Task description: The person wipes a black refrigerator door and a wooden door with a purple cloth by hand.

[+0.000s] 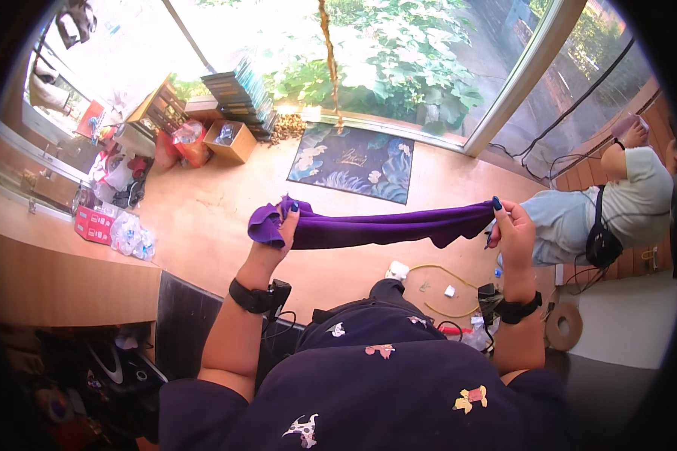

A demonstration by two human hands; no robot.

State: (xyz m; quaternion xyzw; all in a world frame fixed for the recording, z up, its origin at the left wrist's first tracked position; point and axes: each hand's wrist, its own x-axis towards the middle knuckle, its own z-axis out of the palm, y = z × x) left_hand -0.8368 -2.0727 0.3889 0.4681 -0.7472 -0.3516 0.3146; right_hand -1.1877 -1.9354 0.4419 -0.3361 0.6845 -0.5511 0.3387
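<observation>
A purple cloth [383, 225] is stretched sideways in the air before me, between my two hands. My left hand [276, 237] grips its bunched left end, with a loose fold hanging over the outer side of the fingers. At the other end, my right hand [510, 225] pinches a corner between thumb and fingers. Both wrists wear black bands with small devices attached. The cloth's lower edge sags a little near the right end. Beneath it lies the wood-toned floor [220, 197].
A dark patterned mat [352, 163] lies by the large window. Cardboard box [231, 141], bags and stacked crates [240, 93] stand at the back left. A co-worker [587, 220] is at the right. A yellow cable [445, 270] and tape roll [564, 327] are near my right side.
</observation>
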